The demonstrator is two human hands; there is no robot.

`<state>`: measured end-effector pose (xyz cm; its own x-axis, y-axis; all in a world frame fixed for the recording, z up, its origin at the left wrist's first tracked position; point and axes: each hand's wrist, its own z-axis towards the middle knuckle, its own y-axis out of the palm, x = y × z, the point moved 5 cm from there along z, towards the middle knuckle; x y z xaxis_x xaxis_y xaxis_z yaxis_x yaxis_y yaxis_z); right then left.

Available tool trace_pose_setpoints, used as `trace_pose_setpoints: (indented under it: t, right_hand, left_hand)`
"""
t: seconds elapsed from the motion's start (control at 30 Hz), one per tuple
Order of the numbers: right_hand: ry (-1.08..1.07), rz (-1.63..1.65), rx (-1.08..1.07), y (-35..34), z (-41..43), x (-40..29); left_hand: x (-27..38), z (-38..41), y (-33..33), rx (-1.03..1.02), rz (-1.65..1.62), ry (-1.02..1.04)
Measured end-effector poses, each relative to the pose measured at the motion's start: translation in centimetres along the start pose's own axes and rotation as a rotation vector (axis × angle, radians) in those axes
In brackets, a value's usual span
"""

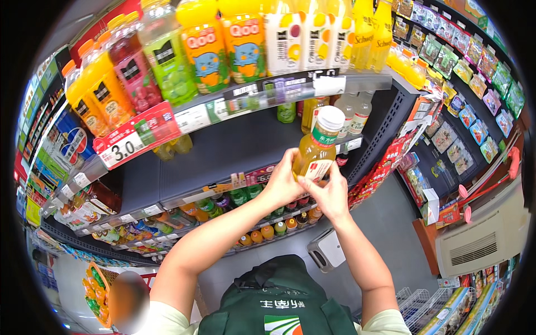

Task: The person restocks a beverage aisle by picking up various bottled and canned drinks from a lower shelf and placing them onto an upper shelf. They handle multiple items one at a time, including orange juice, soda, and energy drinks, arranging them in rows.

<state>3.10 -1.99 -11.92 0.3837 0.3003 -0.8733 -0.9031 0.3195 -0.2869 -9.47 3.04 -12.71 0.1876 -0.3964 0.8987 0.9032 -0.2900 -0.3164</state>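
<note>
Both hands are closed around a plastic bottle of amber drink, held tilted in front of the shelves. It has a white cap, a green neck band and a pale label with writing. My left hand grips its left side near the base. From the lower right, my right hand holds it, the thumb lying across the lower part. Behind the bottle is the dark middle shelf, where clear bottles with pale labels stand at the right end.
Juice bottles line the upper shelf, above a red price card. Orange-capped bottles fill the lowest row. A grey-white box-like object lies on the floor. Hanging snack packs cover the rack at right. A dark green apron covers my front.
</note>
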Motion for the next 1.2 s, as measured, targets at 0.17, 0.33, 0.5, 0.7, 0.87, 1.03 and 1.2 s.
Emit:
trace_pose_setpoints:
  t: [0.17,0.33,0.5,0.7,0.87,1.03,1.2]
  right_hand:
    - [-0.039,-0.098,0.122,-3.2,4.0,2.1]
    - [-0.11,-0.01,0.176,-3.6,6.8,4.1]
    - [-0.114,-0.049,0.215,-3.8,8.5,5.6]
    - [-0.133,0.0,0.209,-3.3,9.4,5.9]
    - [-0.094,0.039,0.178,-2.6,9.9,7.1]
    - [-0.124,0.056,0.2,-2.3,10.4,7.2]
    - [-0.118,0.091,0.211,-2.0,10.9,8.1]
  left_hand:
    - [-0.2,5.1,3.5,0.082,0.125,0.106]
    - [-2.0,7.9,4.8,0.215,0.2,0.177]
    - [-1.4,9.2,5.5,0.226,0.208,0.149]
    - [-2.2,9.9,5.9,0.296,0.272,0.223]
    - [-3.1,10.1,6.0,0.333,0.32,0.216]
    - [-3.3,10.5,5.7,0.338,0.359,0.181]
    - [-3.4,10.9,5.7,0.325,0.346,0.15]
